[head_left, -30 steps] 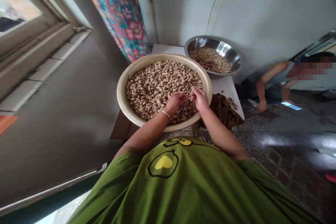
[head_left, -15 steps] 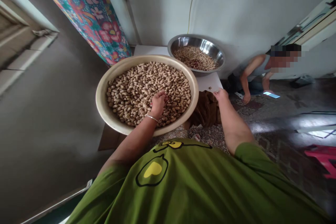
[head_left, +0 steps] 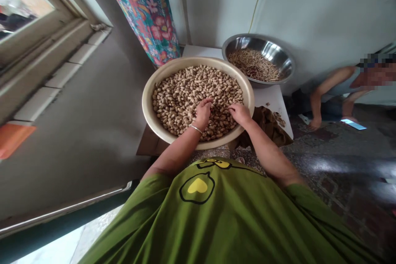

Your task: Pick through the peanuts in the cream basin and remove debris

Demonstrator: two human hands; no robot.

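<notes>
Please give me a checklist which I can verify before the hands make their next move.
1. Left hand at the peanuts: ok, it is inside the basin's rim.
2. Right hand at the peanuts: ok, near the basin's right side.
3. Peanut gripped in the right fingers: cannot tell, too small to see.
4. Basin firmly supported: cannot tell, most of what lies beneath is hidden.
5. White table free of loose scraps: not ok, some lie beside the brown cloth.
6. Other person's hand away from the basin: ok, it is well to the right.
</notes>
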